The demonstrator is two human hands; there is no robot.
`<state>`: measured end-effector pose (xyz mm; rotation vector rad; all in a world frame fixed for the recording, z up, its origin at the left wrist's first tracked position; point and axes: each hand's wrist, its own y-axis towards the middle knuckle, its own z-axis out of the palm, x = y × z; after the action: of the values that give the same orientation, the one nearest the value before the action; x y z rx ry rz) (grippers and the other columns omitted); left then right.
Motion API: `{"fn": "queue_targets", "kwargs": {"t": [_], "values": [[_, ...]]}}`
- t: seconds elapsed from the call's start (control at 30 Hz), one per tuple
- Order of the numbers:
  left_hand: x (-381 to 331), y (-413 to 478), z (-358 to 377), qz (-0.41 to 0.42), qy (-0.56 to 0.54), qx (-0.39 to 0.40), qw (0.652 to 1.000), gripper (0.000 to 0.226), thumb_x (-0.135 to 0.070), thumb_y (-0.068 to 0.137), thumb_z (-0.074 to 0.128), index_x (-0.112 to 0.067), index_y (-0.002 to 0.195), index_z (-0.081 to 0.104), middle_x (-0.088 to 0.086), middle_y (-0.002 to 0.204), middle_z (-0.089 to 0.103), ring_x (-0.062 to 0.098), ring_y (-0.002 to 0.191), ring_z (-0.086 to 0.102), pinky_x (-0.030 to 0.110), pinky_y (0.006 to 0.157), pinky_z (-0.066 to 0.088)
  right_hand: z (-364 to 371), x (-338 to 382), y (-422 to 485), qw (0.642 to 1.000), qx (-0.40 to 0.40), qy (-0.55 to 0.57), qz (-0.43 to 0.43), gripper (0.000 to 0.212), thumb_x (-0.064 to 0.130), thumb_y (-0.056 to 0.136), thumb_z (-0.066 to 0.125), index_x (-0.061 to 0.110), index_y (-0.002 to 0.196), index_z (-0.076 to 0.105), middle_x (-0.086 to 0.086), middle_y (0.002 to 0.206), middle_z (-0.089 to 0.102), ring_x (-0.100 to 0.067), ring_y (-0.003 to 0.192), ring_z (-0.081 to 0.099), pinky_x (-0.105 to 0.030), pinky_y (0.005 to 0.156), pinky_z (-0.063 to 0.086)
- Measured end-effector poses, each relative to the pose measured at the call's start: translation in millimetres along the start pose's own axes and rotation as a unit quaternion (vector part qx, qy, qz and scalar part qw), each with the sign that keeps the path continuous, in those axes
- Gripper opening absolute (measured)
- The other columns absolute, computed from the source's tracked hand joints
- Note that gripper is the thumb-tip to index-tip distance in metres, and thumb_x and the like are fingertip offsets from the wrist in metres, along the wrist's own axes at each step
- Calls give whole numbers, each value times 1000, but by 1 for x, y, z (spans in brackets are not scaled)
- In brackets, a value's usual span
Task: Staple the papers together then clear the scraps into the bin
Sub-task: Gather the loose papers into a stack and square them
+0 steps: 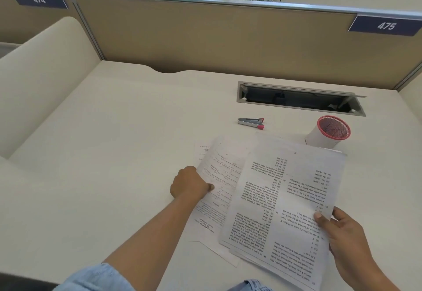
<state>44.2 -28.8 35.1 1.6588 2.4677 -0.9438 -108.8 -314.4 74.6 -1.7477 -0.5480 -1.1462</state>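
Several printed white papers [280,195] lie fanned out on the desk in front of me, text upside down. My left hand [190,184] grips the left edge of the lower sheet [219,176], thumb on top. My right hand [342,233] pinches the right edge of the top printed sheet, lifting it slightly. A small silver stapler [251,122] with pink ends lies on the desk beyond the papers, apart from both hands. A round bin [328,133] with a white wall and red mesh inside stands at the papers' far right corner.
The cream desk [114,153] is closed in by a tan partition [205,35] at the back and a cream divider [41,80] on the left. An open cable tray [299,99] is sunk into the desktop behind the stapler and bin.
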Motion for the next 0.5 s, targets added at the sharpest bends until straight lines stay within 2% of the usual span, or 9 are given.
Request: {"fn": "queue_targets", "kwargs": {"t": [0.07, 0.17, 0.27, 0.4, 0.5], "values": [[2, -2, 6, 17, 16, -44, 999, 56, -54, 74, 79, -16, 109, 59, 4, 113, 63, 26, 103, 63, 36, 79, 53, -2, -2, 1, 1000, -3, 0, 5, 24, 8, 91, 61, 17, 113, 67, -11, 98, 77, -36, 91, 72, -55, 91, 52], [0, -8, 13, 17, 75, -108, 991, 75, -67, 77, 69, -9, 122, 51, 10, 126, 52, 28, 116, 52, 37, 91, 46, -2, -3, 2, 1000, -7, 3, 9, 24, 8, 92, 60, 16, 113, 67, -12, 98, 77, -37, 92, 72, -55, 91, 52], [-8, -11, 20, 12, 105, -103, 989, 93, -76, 66, 72, -6, 123, 49, 12, 125, 51, 28, 117, 50, 36, 94, 43, -1, -5, 2, 1000, -5, 3, 9, 25, 7, 93, 59, 15, 115, 67, -13, 98, 77, -36, 91, 72, -56, 91, 52], [-16, -7, 17, 12, 106, -72, 992, 91, -70, 61, 80, -7, 120, 52, 11, 122, 56, 26, 113, 56, 35, 93, 43, 1, -3, 3, 1000, -2, 2, 7, 25, 8, 93, 59, 16, 116, 66, -11, 98, 77, -35, 89, 73, -54, 88, 53], [-20, -1, 7, -16, 64, -32, 997, 92, -63, 57, 88, -8, 119, 48, 6, 117, 63, 24, 109, 64, 34, 88, 46, 1, -1, 2, 1000, 1, 6, 0, 25, 8, 93, 59, 18, 115, 66, -10, 97, 78, -35, 88, 73, -50, 85, 55]]}}
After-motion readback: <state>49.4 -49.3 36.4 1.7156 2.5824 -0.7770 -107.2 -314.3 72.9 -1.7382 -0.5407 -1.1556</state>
